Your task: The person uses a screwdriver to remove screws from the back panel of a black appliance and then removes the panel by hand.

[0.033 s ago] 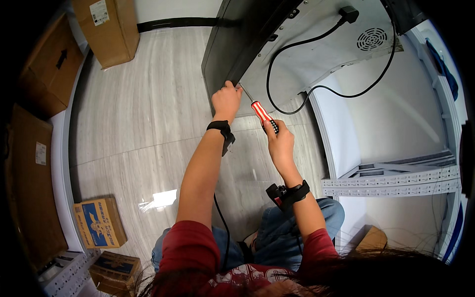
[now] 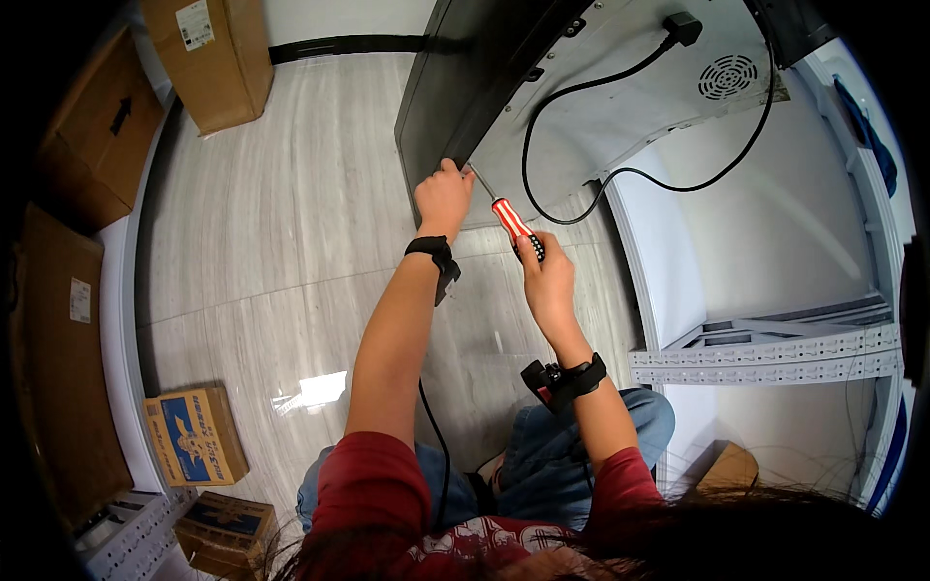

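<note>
My right hand (image 2: 548, 279) grips a screwdriver (image 2: 511, 221) with a red, white and black handle. Its metal shaft points up-left to the lower edge of a large flat appliance (image 2: 620, 107), a dark panel with a pale grey back. My left hand (image 2: 443, 197) rests on that lower edge right beside the screwdriver tip, fingers curled against the panel. A black power cable (image 2: 620, 172) loops across the grey back from a plug near the top. Both wrists wear black straps.
Cardboard boxes (image 2: 208, 58) stand at the top left and along the left wall. Two blue-printed boxes (image 2: 194, 436) lie at the lower left on the pale wood-look floor. A white metal shelf frame (image 2: 775, 349) fills the right side.
</note>
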